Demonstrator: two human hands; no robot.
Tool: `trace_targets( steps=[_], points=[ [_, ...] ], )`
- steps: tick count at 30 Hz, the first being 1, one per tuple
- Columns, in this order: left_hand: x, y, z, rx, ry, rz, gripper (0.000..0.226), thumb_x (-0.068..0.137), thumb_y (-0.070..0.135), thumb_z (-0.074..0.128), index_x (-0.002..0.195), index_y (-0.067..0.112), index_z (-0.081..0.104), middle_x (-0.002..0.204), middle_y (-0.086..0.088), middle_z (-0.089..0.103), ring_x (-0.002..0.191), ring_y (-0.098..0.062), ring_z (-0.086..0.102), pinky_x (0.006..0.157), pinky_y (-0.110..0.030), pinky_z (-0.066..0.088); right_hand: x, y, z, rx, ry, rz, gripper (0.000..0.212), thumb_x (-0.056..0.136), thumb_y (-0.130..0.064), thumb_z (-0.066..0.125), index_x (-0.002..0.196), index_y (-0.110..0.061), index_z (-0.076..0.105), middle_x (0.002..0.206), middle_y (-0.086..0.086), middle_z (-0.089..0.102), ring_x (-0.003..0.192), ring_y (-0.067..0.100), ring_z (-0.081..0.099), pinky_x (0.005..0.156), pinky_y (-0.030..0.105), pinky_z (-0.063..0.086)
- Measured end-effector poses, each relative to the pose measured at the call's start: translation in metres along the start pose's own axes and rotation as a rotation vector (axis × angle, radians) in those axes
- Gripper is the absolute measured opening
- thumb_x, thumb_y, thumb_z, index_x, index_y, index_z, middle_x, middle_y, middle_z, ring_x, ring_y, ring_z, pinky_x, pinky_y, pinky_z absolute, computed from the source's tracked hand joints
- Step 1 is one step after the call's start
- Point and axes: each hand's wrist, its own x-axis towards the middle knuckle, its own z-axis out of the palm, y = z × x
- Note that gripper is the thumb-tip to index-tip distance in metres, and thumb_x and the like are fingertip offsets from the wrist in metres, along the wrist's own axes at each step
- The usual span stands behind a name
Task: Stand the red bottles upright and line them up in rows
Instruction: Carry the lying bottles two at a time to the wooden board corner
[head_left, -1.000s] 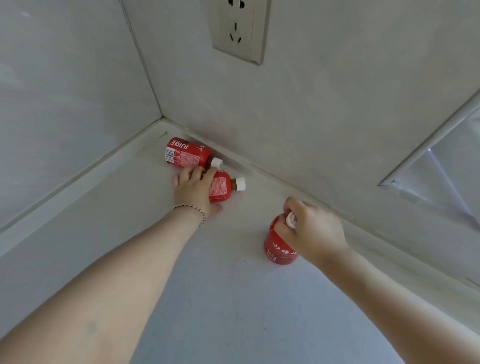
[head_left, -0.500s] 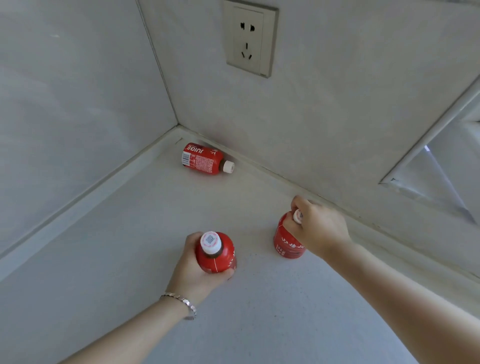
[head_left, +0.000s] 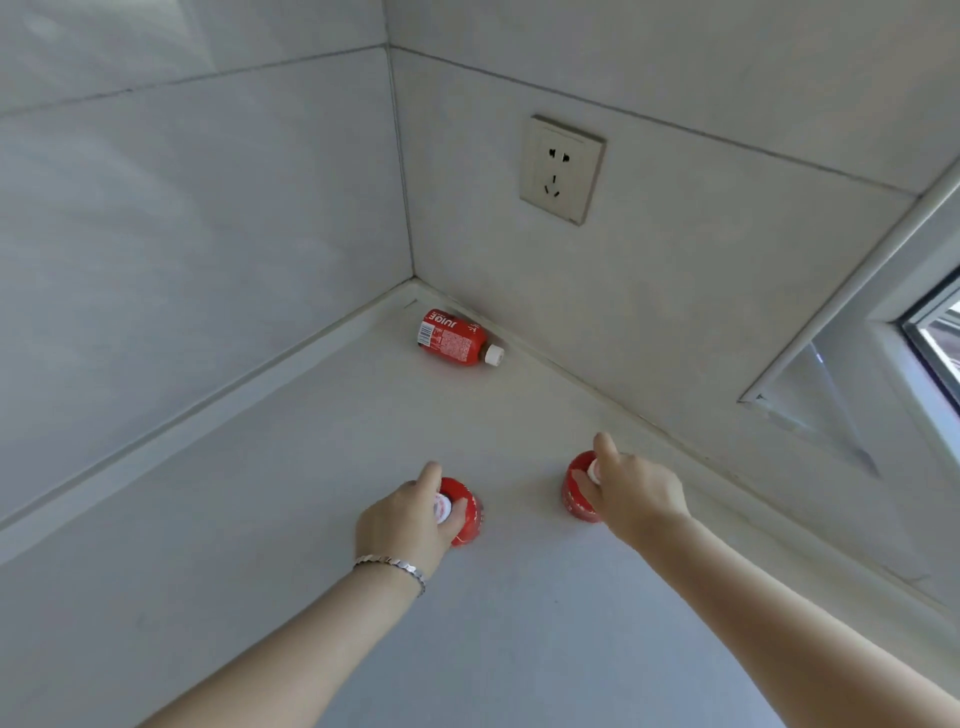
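There are 3 red bottles in view: 2 stand upright and 1 lies on its side. The upright ones are the left upright bottle (head_left: 467, 512) and the right upright bottle (head_left: 574, 488); the lying bottle (head_left: 452, 338) rests near the corner with its white cap toward the right. All 3 caps are white. There are 2 hands, the left hand (head_left: 402, 522) and the right hand (head_left: 634, 493), 1 on each upright bottle. There is 1 bracelet (head_left: 395, 566), on the left wrist. The wall carries 1 socket (head_left: 562, 169). At the right edge there is 1 window frame (head_left: 883, 312).
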Motion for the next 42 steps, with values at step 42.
trace_targets(
  steps=[42],
  points=[
    [-0.826,-0.739,-0.442,-0.042,0.882,-1.211,0.025,0.084,0.035,0.06,0.097,0.013,0.056,0.098,-0.009,0.067,0.09,-0.034,0.061,0.073,-0.033,0.044,-0.742,-0.838,0.023,0.117,-0.117,-1.428,0.033,0.086,-0.043,0.054,0.112,-0.022,0.051,0.106,0.002,0.068,0.098,0.024,0.062,0.081,0.034,0.052]
  ],
)
